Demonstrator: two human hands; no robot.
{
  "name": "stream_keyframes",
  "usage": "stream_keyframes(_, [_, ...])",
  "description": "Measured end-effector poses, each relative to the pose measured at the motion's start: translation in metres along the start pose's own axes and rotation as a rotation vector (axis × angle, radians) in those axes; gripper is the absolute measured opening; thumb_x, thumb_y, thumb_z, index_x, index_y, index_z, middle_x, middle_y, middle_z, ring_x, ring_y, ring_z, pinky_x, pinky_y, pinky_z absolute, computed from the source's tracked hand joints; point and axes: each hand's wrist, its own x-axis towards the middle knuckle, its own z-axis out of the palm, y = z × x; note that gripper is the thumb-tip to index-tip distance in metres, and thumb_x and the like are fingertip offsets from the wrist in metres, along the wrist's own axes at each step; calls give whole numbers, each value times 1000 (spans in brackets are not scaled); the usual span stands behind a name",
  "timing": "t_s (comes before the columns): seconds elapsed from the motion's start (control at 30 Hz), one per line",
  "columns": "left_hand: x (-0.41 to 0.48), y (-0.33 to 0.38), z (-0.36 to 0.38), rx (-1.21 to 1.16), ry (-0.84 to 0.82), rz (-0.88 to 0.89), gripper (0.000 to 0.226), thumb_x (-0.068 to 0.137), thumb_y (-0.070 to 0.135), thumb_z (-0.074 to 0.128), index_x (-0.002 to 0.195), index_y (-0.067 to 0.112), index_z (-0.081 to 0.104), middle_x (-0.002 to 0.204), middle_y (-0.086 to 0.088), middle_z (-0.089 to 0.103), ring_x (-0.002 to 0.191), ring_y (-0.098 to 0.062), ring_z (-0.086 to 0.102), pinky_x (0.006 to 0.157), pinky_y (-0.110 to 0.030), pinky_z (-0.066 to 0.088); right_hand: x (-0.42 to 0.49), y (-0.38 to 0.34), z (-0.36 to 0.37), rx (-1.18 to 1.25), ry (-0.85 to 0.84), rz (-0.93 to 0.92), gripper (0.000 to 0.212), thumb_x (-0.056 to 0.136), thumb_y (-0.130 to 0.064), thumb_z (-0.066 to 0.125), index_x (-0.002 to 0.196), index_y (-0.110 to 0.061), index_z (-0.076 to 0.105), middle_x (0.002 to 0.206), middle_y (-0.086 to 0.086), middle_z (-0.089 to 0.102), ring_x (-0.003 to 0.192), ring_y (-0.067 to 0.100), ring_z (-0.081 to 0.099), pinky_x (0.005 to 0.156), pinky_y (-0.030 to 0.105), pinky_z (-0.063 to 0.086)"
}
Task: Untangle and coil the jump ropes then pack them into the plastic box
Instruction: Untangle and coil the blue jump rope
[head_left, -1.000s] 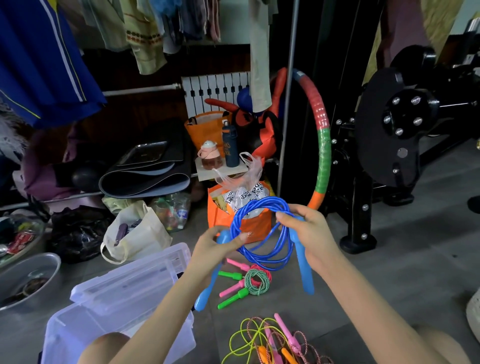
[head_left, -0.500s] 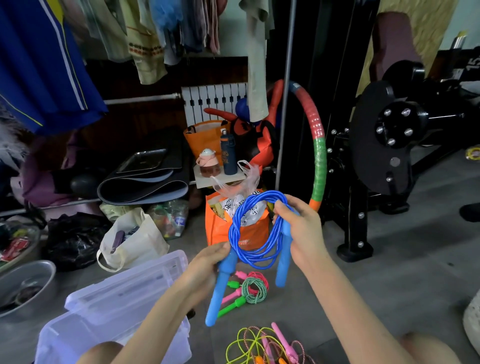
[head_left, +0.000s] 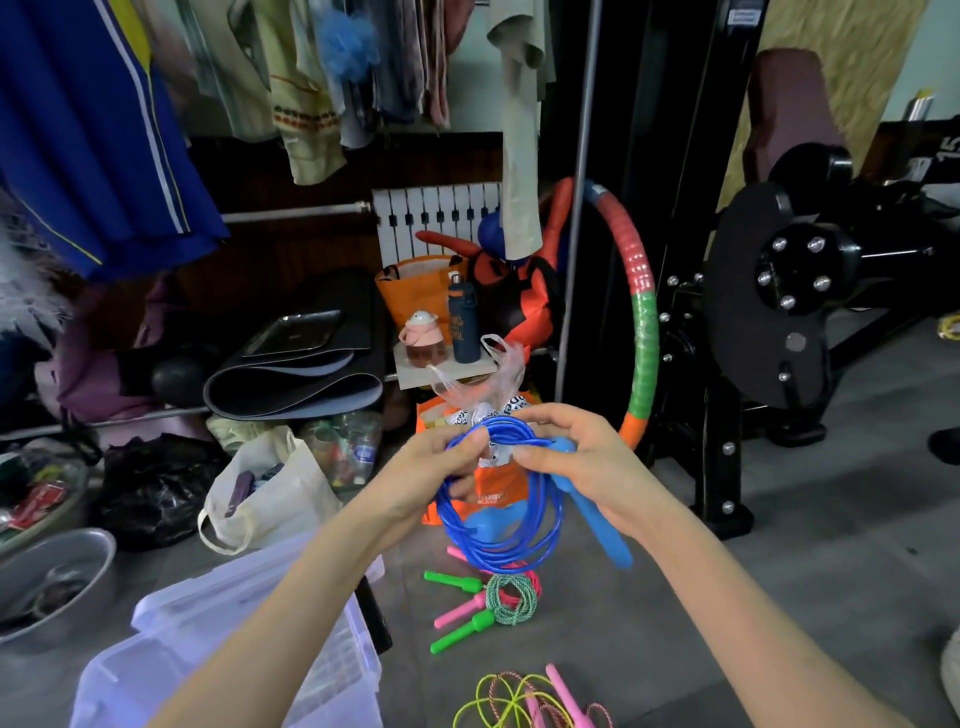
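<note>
Cord in the blue jump rope (head_left: 501, 512) looks light, slick and springy, so I judge the loops would fan apart if freed. My left grip (head_left: 441, 467) pinches the coil's bunched top and my right grip (head_left: 576, 457) curls round the strands beside one of its two blue handles (head_left: 597, 514), the surest place to hold it. Down on the floor lie one tangle (head_left: 524, 699) of at least two ropes, cut by the frame edge, with one plastic box (head_left: 234, 670) to my left, and farther off one bundle (head_left: 511, 597) of two coiled ropes, green and pink.
</note>
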Motion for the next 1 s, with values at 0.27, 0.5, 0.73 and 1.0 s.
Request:
stream_keyframes(0.27, [14,17,0,655,422,157,40,71,45,76,70,7,68,60,-11,61,53,-17,48,56,-33,41,-20,36,4,-678,166,-191,52,81,-34,58,132,-30,49,119,-11,65,112,7,58,95,30,45])
stream_keyframes(0.5, [16,22,14,531,255,127,36,68,39,80,70,5,68,74,-15,70,65,-15,57,68,-37,46,-27,55,10,-105,-43,24,37,87,-18,63,122,-27,55,117,-11,65,111,0,57,94,19,43])
stream_keyframes(0.73, [14,32,13,385,31,31,40,63,44,81,64,9,62,52,-2,51,49,-11,40,50,-22,32,-9,26,7,54,-75,-15,33,80,-29,66,105,-8,64,85,-1,70,81,10,65,74,19,49])
stream_keyframes(1.0, [1,10,3,-137,40,-36,43,82,41,43,80,4,64,67,-11,67,64,-20,63,63,-25,52,0,18,9,557,65,36,22,79,-23,58,71,-3,55,45,-3,32,42,9,32,42,21,36])
